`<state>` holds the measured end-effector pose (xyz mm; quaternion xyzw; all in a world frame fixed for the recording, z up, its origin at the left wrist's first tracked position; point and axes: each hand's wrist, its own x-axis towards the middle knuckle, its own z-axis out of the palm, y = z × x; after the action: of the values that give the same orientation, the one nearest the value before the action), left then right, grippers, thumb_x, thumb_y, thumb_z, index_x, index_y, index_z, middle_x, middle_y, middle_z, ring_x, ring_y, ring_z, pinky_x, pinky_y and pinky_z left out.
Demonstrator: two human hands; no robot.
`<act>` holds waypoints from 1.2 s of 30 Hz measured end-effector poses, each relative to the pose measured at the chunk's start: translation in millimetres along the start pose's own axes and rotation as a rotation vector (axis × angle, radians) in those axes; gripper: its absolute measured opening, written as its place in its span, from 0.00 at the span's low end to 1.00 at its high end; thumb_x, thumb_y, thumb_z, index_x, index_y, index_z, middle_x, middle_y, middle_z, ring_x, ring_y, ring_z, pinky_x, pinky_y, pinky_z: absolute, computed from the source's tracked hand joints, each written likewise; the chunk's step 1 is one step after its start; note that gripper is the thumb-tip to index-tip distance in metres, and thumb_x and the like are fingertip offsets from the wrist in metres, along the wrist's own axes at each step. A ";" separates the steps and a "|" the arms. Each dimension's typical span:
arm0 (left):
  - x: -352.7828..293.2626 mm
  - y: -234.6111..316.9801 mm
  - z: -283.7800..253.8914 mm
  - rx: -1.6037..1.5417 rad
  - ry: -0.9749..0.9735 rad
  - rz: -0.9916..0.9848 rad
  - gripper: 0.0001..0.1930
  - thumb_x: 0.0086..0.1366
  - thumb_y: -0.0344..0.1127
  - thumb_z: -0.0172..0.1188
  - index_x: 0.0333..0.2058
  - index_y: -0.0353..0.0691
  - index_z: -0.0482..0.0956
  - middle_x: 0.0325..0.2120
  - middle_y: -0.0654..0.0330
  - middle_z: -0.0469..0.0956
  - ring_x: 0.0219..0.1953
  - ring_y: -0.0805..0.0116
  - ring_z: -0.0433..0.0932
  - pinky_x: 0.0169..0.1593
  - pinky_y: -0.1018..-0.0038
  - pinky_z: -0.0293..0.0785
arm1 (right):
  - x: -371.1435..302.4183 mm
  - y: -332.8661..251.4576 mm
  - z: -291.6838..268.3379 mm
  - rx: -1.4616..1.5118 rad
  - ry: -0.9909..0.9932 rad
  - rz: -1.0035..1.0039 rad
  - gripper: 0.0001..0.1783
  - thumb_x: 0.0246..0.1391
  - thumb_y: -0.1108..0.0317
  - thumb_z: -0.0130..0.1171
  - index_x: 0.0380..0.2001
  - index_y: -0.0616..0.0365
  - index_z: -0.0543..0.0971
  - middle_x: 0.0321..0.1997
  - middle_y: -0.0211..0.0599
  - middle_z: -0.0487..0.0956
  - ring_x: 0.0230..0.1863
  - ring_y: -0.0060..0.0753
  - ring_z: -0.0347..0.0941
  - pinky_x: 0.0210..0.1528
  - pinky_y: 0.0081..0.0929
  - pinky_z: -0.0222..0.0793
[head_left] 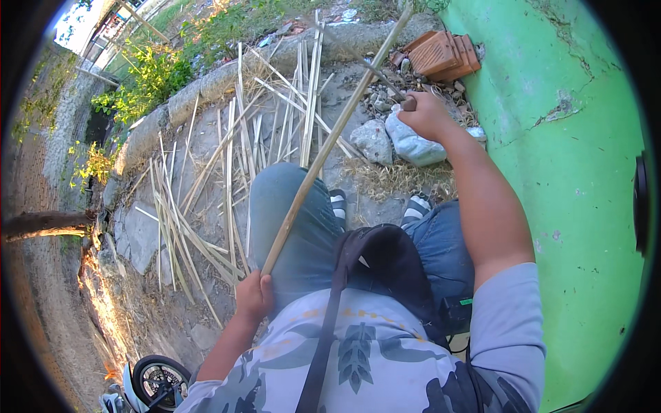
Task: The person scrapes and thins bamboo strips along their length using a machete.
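Left hand (254,296), nearest: fingers wrapped round the low end of the stick (319,165), which slants up across the left thigh. Right hand (429,115), further out: closed on the handle of the knife (392,85), blade crossing the stick; can't tell if touching. Looks like mid-trimming or splitting. Next stroke calls for a firm left grip and controlled blade angle. Beyond: loose strips (308,117) on the ground.

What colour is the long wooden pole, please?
The long wooden pole is light brown, seen best in the head view.
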<state>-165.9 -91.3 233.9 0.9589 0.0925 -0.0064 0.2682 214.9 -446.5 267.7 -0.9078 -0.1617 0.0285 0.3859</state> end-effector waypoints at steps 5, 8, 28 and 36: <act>-3.2 -5.4 -0.4 0.012 -0.028 -0.012 0.25 0.71 0.53 0.44 0.26 0.36 0.67 0.18 0.41 0.71 0.24 0.33 0.73 0.27 0.49 0.66 | -8.5 -6.0 -11.4 -0.083 -0.032 -0.127 0.12 0.46 0.62 0.61 0.31 0.60 0.80 0.28 0.51 0.80 0.32 0.55 0.77 0.36 0.43 0.71; -1.5 -3.7 0.3 -0.012 -0.019 0.001 0.25 0.72 0.54 0.44 0.26 0.36 0.67 0.17 0.41 0.71 0.24 0.33 0.73 0.26 0.50 0.65 | -15.8 -23.9 -11.8 -0.153 -0.093 -0.254 0.11 0.45 0.62 0.62 0.30 0.56 0.80 0.27 0.48 0.80 0.31 0.53 0.78 0.36 0.44 0.72; -2.8 -5.5 -4.4 0.003 -0.032 -0.011 0.23 0.72 0.51 0.46 0.26 0.36 0.68 0.17 0.42 0.71 0.24 0.34 0.73 0.26 0.52 0.66 | -32.3 -69.0 12.5 -0.367 -0.297 -0.379 0.09 0.45 0.64 0.62 0.31 0.54 0.80 0.26 0.47 0.80 0.32 0.55 0.78 0.36 0.46 0.73; -2.2 1.1 -5.9 -0.020 -0.024 0.006 0.24 0.71 0.52 0.47 0.26 0.36 0.68 0.17 0.42 0.71 0.23 0.35 0.73 0.26 0.54 0.67 | -6.3 -17.2 12.8 -0.054 -0.253 -0.094 0.13 0.46 0.65 0.65 0.32 0.63 0.79 0.21 0.42 0.75 0.25 0.31 0.70 0.32 0.34 0.67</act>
<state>-168.2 -89.6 239.6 0.9563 0.0864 -0.0161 0.2790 202.0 -428.5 270.4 -0.8985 -0.2521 0.1203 0.3387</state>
